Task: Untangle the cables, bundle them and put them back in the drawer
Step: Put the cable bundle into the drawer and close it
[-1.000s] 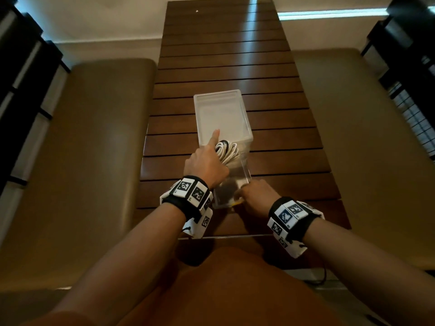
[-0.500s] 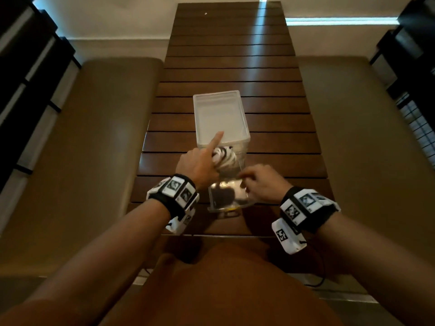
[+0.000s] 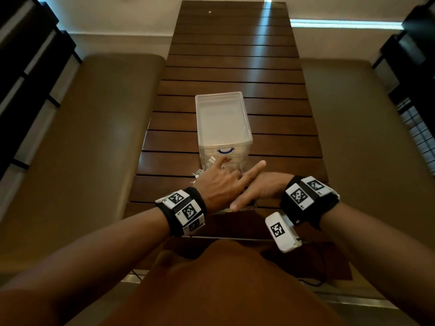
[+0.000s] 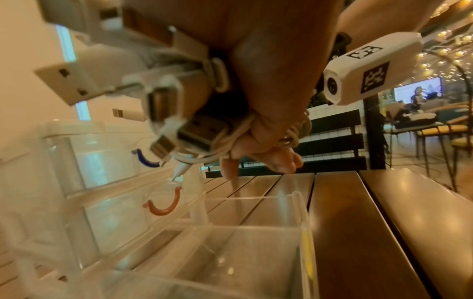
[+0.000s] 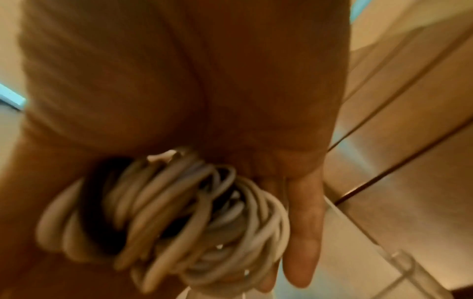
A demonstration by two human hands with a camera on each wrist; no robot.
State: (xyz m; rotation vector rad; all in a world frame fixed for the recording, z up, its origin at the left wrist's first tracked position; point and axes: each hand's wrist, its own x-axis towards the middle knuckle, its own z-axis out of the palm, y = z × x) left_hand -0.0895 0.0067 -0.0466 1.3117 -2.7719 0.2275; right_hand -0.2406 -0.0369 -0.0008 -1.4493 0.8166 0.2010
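The coiled bundle of white cables [image 5: 179, 222] sits between our hands, above the pulled-out clear plastic drawer [image 4: 230, 252]. Our left hand [image 3: 219, 184] grips its plug end, forefinger pointing to 12 o'clock. Our right hand [image 3: 261, 187] cups the coils. Beyond, at 12 o'clock, stands the clear plastic drawer unit [image 3: 222, 118] on the brown slatted wooden table [image 3: 235, 67].

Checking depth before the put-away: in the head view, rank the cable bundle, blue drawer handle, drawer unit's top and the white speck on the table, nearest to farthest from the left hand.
1. cable bundle: gripped in the left hand.
2. blue drawer handle: just beyond it.
3. drawer unit's top: farther back.
4. white speck: far end of the table.
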